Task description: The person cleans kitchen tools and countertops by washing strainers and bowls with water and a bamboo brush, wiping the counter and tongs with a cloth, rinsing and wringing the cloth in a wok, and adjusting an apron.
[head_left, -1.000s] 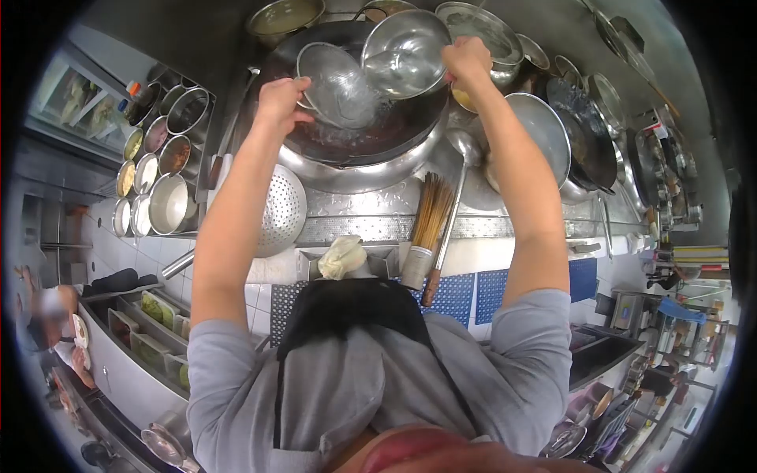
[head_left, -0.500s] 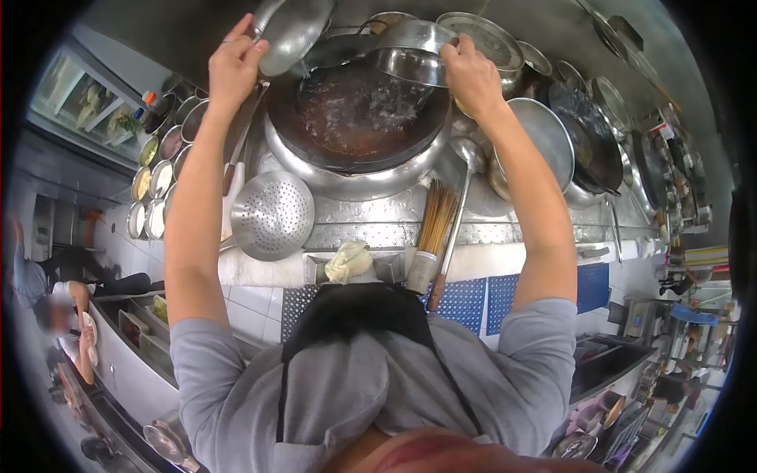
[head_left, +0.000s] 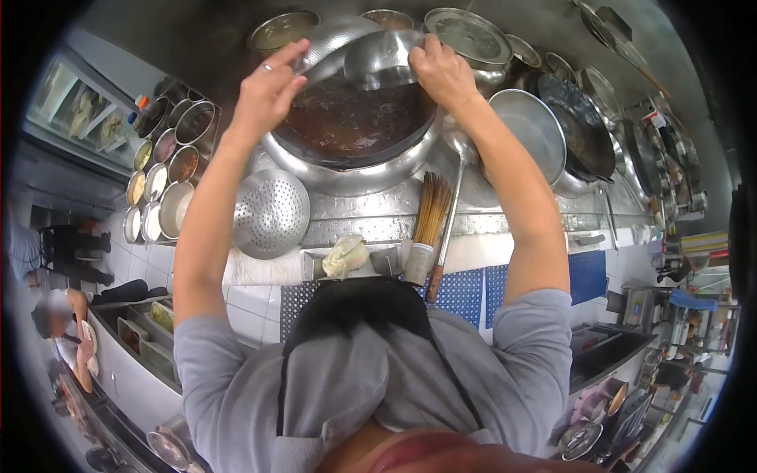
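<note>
Above the wok [head_left: 355,130], my left hand [head_left: 266,88] grips the edge of a steel mesh strainer [head_left: 335,41], which is tilted over the far side of the wok. My right hand [head_left: 444,72] holds a steel bowl [head_left: 382,61] by its rim. The bowl is tipped, and its left side overlaps the strainer in view; I cannot tell whether they touch. Dark reddish-brown wok metal shows below, with a wet sheen. Much of the far side of the wok is hidden behind the bowl and strainer.
A perforated skimmer [head_left: 272,213], a bamboo brush [head_left: 432,209] and a ladle [head_left: 451,209] lie on the near side. Seasoning containers [head_left: 185,163] stand left; a large steel bowl [head_left: 527,138] and dark woks [head_left: 579,126] sit right. A person [head_left: 67,315] at far left holds a plate.
My left hand has brought the strainer rightward over the wok. My right hand has moved left with the bowl and tipped it more. The splashing water in the wok has mostly gone.
</note>
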{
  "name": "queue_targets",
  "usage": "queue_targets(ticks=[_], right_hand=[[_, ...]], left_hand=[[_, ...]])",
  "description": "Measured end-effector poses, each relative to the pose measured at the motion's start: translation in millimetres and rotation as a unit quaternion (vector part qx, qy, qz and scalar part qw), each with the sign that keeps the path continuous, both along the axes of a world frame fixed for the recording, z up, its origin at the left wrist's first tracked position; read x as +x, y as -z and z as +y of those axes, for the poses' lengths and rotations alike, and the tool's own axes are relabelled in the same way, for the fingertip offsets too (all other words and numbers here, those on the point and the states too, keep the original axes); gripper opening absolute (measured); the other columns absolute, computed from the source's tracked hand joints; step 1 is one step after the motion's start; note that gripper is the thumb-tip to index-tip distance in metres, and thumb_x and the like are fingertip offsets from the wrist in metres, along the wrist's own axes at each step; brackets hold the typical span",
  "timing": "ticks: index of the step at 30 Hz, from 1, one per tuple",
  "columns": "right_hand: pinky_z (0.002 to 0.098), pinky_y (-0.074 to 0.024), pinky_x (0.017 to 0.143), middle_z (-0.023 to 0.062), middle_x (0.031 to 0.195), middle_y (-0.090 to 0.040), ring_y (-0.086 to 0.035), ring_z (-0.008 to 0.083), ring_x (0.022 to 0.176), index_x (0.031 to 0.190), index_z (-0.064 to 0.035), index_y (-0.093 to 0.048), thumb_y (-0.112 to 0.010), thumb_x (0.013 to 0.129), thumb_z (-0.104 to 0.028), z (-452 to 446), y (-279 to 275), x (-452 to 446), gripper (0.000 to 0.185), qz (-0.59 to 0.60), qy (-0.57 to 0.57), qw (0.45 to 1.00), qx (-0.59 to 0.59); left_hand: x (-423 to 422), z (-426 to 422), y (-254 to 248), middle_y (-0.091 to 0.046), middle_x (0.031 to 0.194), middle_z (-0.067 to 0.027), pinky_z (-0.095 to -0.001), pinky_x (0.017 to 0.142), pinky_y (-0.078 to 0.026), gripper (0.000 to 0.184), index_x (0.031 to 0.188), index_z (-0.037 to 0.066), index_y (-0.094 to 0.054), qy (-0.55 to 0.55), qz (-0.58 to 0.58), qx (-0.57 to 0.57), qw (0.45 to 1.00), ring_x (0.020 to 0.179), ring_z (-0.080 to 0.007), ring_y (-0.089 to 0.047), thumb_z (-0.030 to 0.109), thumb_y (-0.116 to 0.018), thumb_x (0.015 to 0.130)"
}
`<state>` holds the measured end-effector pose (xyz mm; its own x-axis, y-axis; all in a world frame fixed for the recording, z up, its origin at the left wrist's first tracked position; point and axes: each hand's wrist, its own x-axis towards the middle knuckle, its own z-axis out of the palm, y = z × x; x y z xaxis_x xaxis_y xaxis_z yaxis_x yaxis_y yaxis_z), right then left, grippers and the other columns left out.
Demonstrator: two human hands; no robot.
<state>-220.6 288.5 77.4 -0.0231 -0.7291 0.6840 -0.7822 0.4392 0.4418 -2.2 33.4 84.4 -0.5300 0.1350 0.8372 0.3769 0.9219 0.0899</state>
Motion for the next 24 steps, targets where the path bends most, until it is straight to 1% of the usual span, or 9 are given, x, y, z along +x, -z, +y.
queue_targets(ticks=[1,5,8,9,13,16,18,20,24], right_hand=[[0.0368,-0.0592,0.052,0.0194,0.092,-0.061,-0.068,0.0273,0.065,0.075,-0.0034,-0.058,-0.063,0.076,-0.01,1,2,1,0.009,0.005,0.004,1.0,0.009],[0.0385,-0.0591,0.052,0.0175,0.089,-0.06,-0.069,0.0298,0.069,0.079,-0.0029,-0.059,-0.062,0.078,-0.009,12,12,4,0.007,-0.026,-0.007,0.999,0.022],[0.04,-0.0589,0.052,0.0176,0.09,-0.06,-0.069,0.0312,0.07,0.081,-0.0024,-0.06,-0.06,0.079,-0.008,23,11,-11,0.006,-0.03,0.017,0.999,-0.025],[0.043,-0.0587,0.054,0.0183,0.092,-0.061,-0.069,0.0331,0.071,0.083,-0.0035,-0.061,-0.059,0.08,-0.007,28,9,-15,0.005,-0.048,0.037,0.998,-0.029],[0.0456,-0.0584,0.059,0.0178,0.091,-0.063,-0.069,0.0353,0.071,0.084,-0.0049,-0.062,-0.061,0.08,-0.009,47,5,-39,0.006,-0.078,0.064,0.991,-0.088],[0.0468,-0.0581,0.061,0.0182,0.089,-0.066,-0.07,0.0368,0.071,0.085,-0.0057,-0.064,-0.063,0.08,-0.012,47,8,-65,0.008,-0.122,0.1,0.979,-0.129],[0.0471,-0.0581,0.062,0.0189,0.088,-0.067,-0.07,0.0376,0.072,0.085,-0.0057,-0.065,-0.065,0.079,-0.015,59,3,-91,0.011,-0.14,0.155,0.964,-0.162],[0.0483,-0.0582,0.069,0.022,0.09,-0.069,-0.07,0.0404,0.075,0.091,-0.0058,-0.069,-0.066,0.081,-0.017,63,-1,-120,0.015,-0.164,0.217,0.944,-0.189],[0.0464,-0.0582,0.077,0.0236,0.097,-0.069,-0.071,0.041,0.086,0.097,-0.0026,-0.07,-0.064,0.084,-0.017,58,-1,-184,0.02,-0.257,0.319,0.883,-0.227]], left_hand=[[7,10,1,-0.068,0.127,-0.0143,-0.0336,0.086,-0.054,0.021,0.074,-0.004,-0.061,0.005,-0.054,0.083,0.995,0.099,-0.0283,-0.07,0.009,-0.072,0.086],[0,-21,23,-0.067,0.128,-0.0158,-0.0357,0.087,-0.056,0.025,0.072,-0.005,-0.06,-0.081,-0.01,0.291,0.953,0.1,-0.0218,-0.069,0.009,-0.07,0.091],[6,-38,47,-0.063,0.133,-0.0156,-0.0401,0.085,-0.058,0.023,0.077,-0.003,-0.061,0.043,-0.012,0.648,0.76,0.1,-0.0216,-0.068,0.01,-0.068,0.094],[6,-42,51,-0.064,0.126,-0.0133,-0.0438,0.084,-0.06,0.016,0.084,0.0,-0.061,0.061,-0.011,0.708,0.704,0.097,-0.0207,-0.066,0.01,-0.065,0.096],[18,-38,66,-0.065,0.097,-0.0082,-0.0444,0.085,-0.059,0.009,0.088,0.005,-0.061,0.104,-0.017,0.764,0.636,0.09,-0.0191,-0.065,0.007,-0.067,0.095],[23,-31,76,-0.066,0.098,-0.0096,-0.0451,0.085,-0.058,0.005,0.095,0.002,-0.063,0.122,-0.032,0.772,0.623,0.092,-0.0205,-0.065,0.004,-0.067,0.093],[23,-21,77,-0.067,0.102,-0.0118,-0.0457,0.087,-0.056,0.023,0.111,-0.004,-0.064,0.076,-0.03,0.784,0.615,0.097,-0.0231,-0.065,-0.001,-0.068,0.088],[25,-28,93,-0.065,0.101,-0.0101,-0.0515,0.095,-0.052,0.02,0.109,-0.002,-0.063,0.076,-0.046,0.8,0.594,0.098,-0.0228,-0.063,-0.001,-0.063,0.089],[34,-31,105,-0.063,0.103,-0.0067,-0.0525,0.098,-0.048,0.018,0.107,0.001,-0.062,0.031,-0.052,0.826,0.56,0.098,-0.0198,-0.057,0.005,-0.063,0.089]])
